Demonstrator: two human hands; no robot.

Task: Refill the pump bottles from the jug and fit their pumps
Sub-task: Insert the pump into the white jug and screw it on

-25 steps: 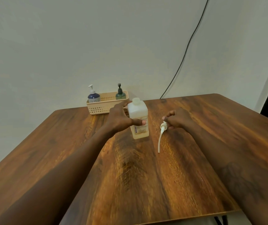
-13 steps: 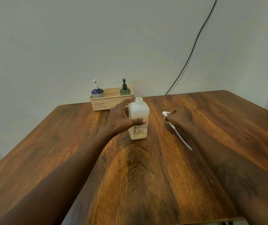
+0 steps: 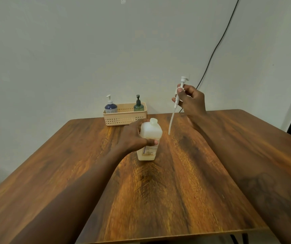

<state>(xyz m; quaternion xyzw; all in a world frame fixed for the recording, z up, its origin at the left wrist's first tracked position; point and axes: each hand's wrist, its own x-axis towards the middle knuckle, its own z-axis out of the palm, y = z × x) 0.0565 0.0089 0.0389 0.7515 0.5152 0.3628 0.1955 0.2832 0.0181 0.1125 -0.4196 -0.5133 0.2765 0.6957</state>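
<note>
Left hand (image 3: 134,136) gripped square whitish plastic bottle (image 3: 150,136) upright on brown wooden bench (image 3: 176,199), well off every edge. Right hand (image 3: 192,101) pinched white long-tubed pump (image 3: 172,117) aloft beside it.

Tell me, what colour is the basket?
The basket is pale beige, clearest in the head view.

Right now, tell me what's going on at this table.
The person's left hand grips a white bottle standing on the wooden table. The right hand holds a white pump in the air, its long tube hanging beside the bottle, not in it. At the back, a beige basket holds a blue bottle and a green bottle, both with pumps on.
</note>
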